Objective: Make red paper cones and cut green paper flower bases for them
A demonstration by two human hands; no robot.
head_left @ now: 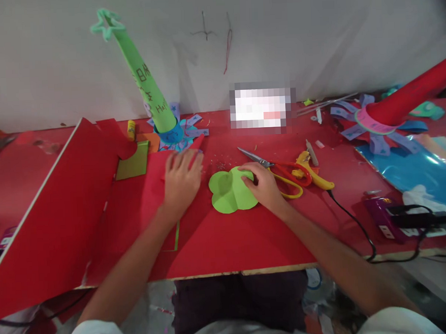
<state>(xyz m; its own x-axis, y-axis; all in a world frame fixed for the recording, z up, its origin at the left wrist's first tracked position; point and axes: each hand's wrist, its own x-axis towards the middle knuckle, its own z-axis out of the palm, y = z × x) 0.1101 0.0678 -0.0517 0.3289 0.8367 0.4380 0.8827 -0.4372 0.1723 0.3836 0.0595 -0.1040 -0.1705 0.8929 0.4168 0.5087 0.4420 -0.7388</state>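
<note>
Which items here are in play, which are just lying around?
In play:
left hand flat on red paper sheet
right hand on green paper cutout

Lying around:
scissors
glue gun
glue stick
green cone
red cone
blue foil sheet

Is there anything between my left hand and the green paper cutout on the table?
Nothing visible. The left hand lies flat on red paper, and only bare red surface separates it from the green paper cutout. The right hand already rests on the cutout's far edge; the scissors lie beyond it.

Matt green paper cutout [231, 190], glossy blue foil [411, 166]
</note>
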